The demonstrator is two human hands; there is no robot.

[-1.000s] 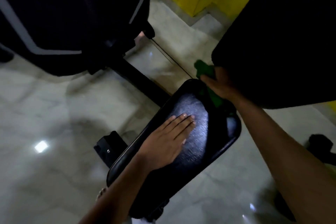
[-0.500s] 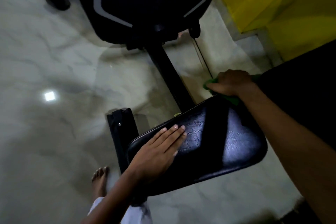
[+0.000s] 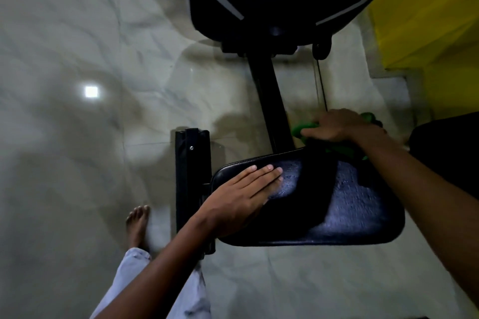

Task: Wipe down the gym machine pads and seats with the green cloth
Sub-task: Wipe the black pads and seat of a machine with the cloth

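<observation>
- The left hand (image 3: pixel 242 199) lies flat on the black seat (image 3: pixel 357 204). Its fingers (image 3: pixel 261 175) are straight and close together, holding nothing, just pressing down.
- The right hand (image 3: pixel 337 125) sits at the far edge of the seat. Its fingers (image 3: pixel 311 132) are curled over the green cloth (image 3: pixel 339 149) and grip it.
- The cloth is bunched up under those fingers, partly on the seat edge and partly sticking out past it.
- Most of the seat, between the two sets of fingers and on the near side, probably still needs a wipe.
- The cloth is in a lump, so it might miss spots or slip out of the fingers and drop to the floor (image 3: pixel 77 163).
- The black post (image 3: pixel 272 101) is just beside the right fingers. A fast wipe could bump them on it.
- A bare foot (image 3: pixel 138 225) stands on the shiny floor, which could be slippery.
</observation>
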